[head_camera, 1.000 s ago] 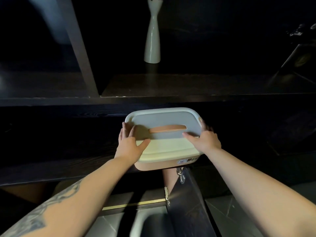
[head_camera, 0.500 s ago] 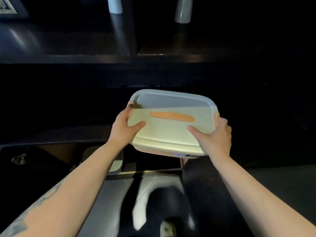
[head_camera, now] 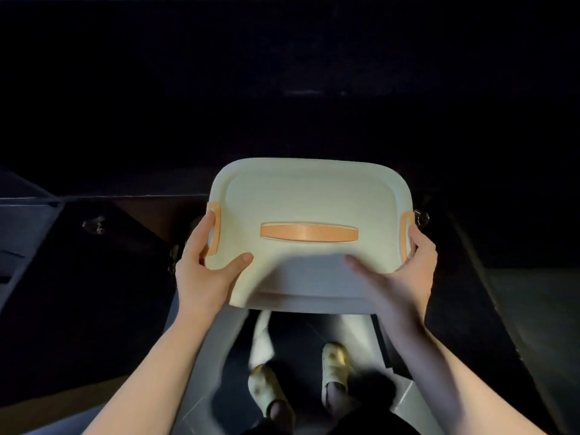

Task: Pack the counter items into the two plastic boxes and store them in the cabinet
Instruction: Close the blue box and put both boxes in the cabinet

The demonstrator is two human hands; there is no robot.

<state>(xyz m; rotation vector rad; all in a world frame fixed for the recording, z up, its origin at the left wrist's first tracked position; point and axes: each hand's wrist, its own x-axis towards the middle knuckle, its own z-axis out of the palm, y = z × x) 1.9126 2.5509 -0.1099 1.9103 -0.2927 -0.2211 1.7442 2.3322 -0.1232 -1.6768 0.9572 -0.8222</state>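
Note:
A pale plastic box (head_camera: 307, 196) with a closed lid, an orange top handle (head_camera: 309, 232) and orange side clips is held level in front of me, at the mouth of a dark cabinet (head_camera: 282, 105). My left hand (head_camera: 204, 271) grips its left end, thumb on the lid beside the left clip. My right hand (head_camera: 398, 274) grips the right end, thumb resting on the lid. The box's contents are hidden. Only one box is in view.
Two open dark cabinet doors flank me, the left door (head_camera: 94, 293) and the right door (head_camera: 470, 293), each with a small metal knob. Below the box are my feet in pale shoes (head_camera: 335, 362) on a grey floor. The cabinet interior is too dark to read.
My view has tipped downward, so the shelf and white vases have left the frame. The box has come lower, in front of the lower cabinet opening, still in both hands.

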